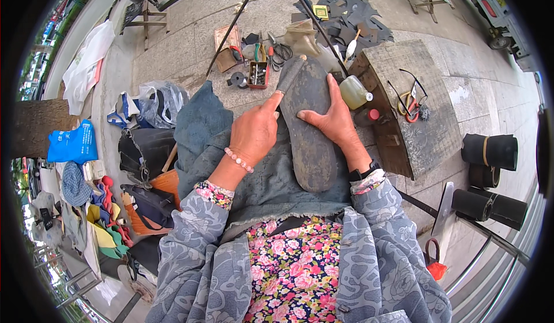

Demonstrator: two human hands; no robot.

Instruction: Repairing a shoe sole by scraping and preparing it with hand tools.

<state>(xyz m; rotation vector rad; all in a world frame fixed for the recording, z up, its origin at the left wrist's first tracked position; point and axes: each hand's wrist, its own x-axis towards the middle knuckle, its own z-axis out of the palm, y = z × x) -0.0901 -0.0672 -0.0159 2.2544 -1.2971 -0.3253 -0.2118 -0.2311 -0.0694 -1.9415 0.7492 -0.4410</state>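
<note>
The left hand closes around a rough grey file whose handle it hides, index finger extended, while the right hand lies open and flat on a worn, dusty dark shoe sole resting centrally on denim cloth, a yellowish plastic bottle at two o'clock

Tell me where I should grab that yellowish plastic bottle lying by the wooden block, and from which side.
Probably around the body of the yellowish bottle, coming from above. It lies on its side, wedged between the wooden block and the right hand pressing the shoe sole, so its flanks look crowded while its top is bare. Its small white cap, pointing right toward the block, offers little to hold.
</note>
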